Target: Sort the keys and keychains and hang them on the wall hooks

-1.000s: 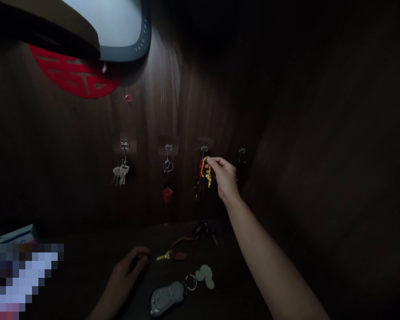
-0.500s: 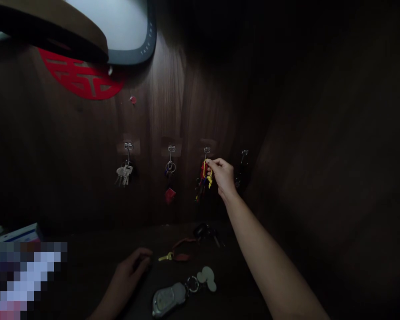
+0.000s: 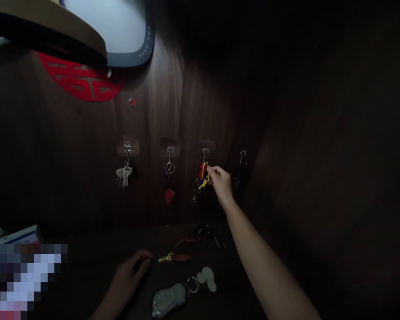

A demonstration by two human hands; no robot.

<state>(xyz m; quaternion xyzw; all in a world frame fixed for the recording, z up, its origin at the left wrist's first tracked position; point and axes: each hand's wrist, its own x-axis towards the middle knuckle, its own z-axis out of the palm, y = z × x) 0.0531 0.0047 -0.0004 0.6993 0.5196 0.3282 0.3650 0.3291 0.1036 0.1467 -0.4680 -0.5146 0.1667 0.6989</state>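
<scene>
A dim wooden wall (image 3: 193,102) with a row of four hooks stands above a dark desk (image 3: 96,255); two bare hands are at work. The right hand (image 3: 222,181) reaches up to the third hook (image 3: 206,151) from the left, its thumb and forefinger pinched on a yellow cord (image 3: 204,183). The cord lies just below that hook, against a dark bunch with red and blue parts (image 3: 202,170); whether it is looped over the hook is too small to tell.

The left hand (image 3: 131,272) is low over the desk, loosely curled, a gap between thumb and fingers and nothing visible in its grasp. Just to its right lies a yellow key (image 3: 166,257) beside a brown strap (image 3: 185,257). A black fob (image 3: 200,230) with a metal key (image 3: 217,238) is at the strap's far end. Nearer the viewer is a silver remote (image 3: 168,301), joined by a ring (image 3: 192,284) to a pale tag (image 3: 207,279).

Silver keys (image 3: 123,175) hang from the first hook, a red tag (image 3: 169,196) below the second. Upper left, a red paper cutout (image 3: 83,82) is on the wall.
</scene>
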